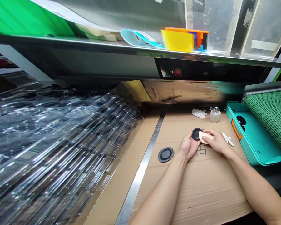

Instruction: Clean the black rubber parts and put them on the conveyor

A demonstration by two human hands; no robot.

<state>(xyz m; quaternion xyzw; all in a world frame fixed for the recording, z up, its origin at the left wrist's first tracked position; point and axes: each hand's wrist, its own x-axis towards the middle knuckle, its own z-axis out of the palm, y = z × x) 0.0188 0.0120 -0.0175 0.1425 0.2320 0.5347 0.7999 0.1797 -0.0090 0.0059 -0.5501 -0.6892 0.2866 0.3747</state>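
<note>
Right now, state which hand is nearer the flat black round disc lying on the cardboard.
Left hand, beside the black disc, not touching. Right hand is farther, beyond the left.

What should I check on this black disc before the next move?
Left hand holding the black disc securely: ok, fingers cupped around its edge.
Right hand pressing the beige pad onto the disc: ok, they are in contact.
Disc face clean: cannot tell, the pad and fingers cover it.
Second black disc flat on the cardboard sheet, apart from both hands: ok.
Pump bottle upright: ok; liquid level: cannot tell.
</note>
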